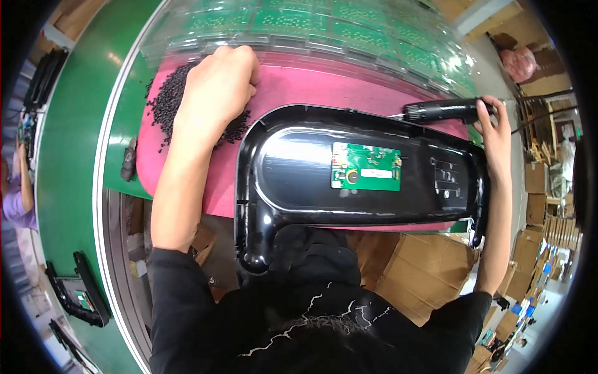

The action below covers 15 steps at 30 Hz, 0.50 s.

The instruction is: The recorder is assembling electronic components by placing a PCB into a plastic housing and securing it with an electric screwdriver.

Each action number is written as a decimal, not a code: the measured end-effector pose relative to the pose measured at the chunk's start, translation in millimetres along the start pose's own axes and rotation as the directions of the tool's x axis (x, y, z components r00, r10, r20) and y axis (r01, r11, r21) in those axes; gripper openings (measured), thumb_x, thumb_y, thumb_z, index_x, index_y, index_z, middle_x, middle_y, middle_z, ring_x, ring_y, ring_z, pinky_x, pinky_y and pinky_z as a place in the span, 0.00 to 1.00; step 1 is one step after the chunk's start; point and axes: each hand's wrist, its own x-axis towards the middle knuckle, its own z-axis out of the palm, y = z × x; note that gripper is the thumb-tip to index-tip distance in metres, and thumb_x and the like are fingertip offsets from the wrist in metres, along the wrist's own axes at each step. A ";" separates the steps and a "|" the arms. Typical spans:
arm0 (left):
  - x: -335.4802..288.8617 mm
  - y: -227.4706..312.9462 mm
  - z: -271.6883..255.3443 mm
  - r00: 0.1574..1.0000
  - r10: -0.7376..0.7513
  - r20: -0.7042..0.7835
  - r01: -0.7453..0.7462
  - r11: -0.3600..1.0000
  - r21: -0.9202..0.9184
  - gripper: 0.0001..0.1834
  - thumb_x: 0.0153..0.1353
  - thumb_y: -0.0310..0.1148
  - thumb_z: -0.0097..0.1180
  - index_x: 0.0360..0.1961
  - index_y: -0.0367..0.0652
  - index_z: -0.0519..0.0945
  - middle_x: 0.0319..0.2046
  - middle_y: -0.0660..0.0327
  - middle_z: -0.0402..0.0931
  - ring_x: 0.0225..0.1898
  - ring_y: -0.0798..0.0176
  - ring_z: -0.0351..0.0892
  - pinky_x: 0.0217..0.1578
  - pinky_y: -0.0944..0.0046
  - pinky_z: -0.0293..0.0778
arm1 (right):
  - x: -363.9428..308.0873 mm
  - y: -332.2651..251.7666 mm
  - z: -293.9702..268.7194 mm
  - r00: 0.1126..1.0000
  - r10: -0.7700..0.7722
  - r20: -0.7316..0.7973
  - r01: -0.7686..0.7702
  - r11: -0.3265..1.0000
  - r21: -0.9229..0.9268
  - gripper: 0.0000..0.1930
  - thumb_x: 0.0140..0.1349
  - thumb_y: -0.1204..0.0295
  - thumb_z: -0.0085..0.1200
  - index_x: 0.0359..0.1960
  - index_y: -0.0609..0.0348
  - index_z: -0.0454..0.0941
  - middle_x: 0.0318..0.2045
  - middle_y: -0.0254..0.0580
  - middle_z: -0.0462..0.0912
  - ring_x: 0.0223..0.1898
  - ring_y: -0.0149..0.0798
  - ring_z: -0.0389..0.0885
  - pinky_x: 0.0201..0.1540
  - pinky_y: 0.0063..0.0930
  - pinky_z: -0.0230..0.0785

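Observation:
My left hand (224, 81) is at the pile of small black screws (167, 103) on the pink mat, its fingers curled together. Whatever lies between its fingertips is hidden. With my right hand (495, 121) I grip the rear end of a black electric screwdriver (439, 111), which lies level, its bit pointing left. In front of me sits a glossy black plastic housing (293, 181), its hollow side up. A green circuit board (374, 177) rests inside it, near the middle. The screwdriver's bit is beyond the housing's far rim.
Clear plastic trays with green circuit boards (311, 25) stand along the far side of the pink mat (299, 71). To the left runs a green conveyor belt (68, 187) carrying another black housing (78, 290). A person in a purple top (22, 202) is beyond it. Cardboard (430, 265) lies below.

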 end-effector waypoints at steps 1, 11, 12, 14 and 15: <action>1.9 -0.1 2.5 1.000 0.014 -0.003 -0.014 1.000 -0.008 0.08 0.47 0.24 0.63 0.32 0.36 0.84 0.28 0.52 0.83 0.36 0.50 0.82 0.40 0.55 0.76 | 3.9 -4.6 10.0 0.996 -0.034 -0.081 0.036 0.999 0.020 0.23 0.65 0.63 0.59 0.56 0.60 0.66 0.45 0.39 0.73 0.40 0.29 0.75 0.43 0.19 0.70; 5.8 4.9 10.5 1.000 0.029 -0.001 -0.028 0.983 0.183 0.07 0.52 0.25 0.55 0.32 0.34 0.80 0.32 0.47 0.80 0.40 0.44 0.80 0.42 0.50 0.75 | -18.3 -79.4 76.0 0.977 -0.191 0.091 0.010 0.468 0.884 0.17 0.70 0.61 0.49 0.50 0.62 0.66 0.32 0.39 0.76 0.38 0.38 0.76 0.52 0.37 0.67; 3.5 3.6 10.9 0.995 0.097 -0.038 -0.087 0.974 0.210 0.07 0.54 0.25 0.55 0.33 0.33 0.79 0.32 0.47 0.79 0.41 0.44 0.79 0.42 0.50 0.75 | -18.6 -80.6 75.7 0.982 -0.182 0.055 0.035 0.458 0.888 0.18 0.69 0.58 0.49 0.49 0.61 0.67 0.29 0.37 0.73 0.35 0.36 0.73 0.51 0.37 0.67; 3.5 6.7 8.6 0.983 0.165 -0.077 -0.143 0.961 0.235 0.06 0.55 0.24 0.54 0.33 0.33 0.78 0.33 0.47 0.79 0.41 0.44 0.78 0.43 0.50 0.75 | -21.0 -86.1 75.7 0.983 -0.182 -0.025 0.089 0.349 0.933 0.20 0.67 0.55 0.50 0.46 0.61 0.69 0.26 0.34 0.71 0.30 0.34 0.70 0.46 0.36 0.67; 4.9 11.2 6.0 0.963 0.228 -0.140 -0.223 0.973 0.054 0.05 0.58 0.25 0.53 0.33 0.33 0.77 0.33 0.49 0.78 0.42 0.45 0.77 0.44 0.51 0.74 | -27.1 -92.7 73.1 0.980 -0.185 -0.074 0.118 0.242 0.963 0.20 0.66 0.55 0.51 0.45 0.62 0.70 0.24 0.34 0.72 0.28 0.33 0.70 0.42 0.35 0.67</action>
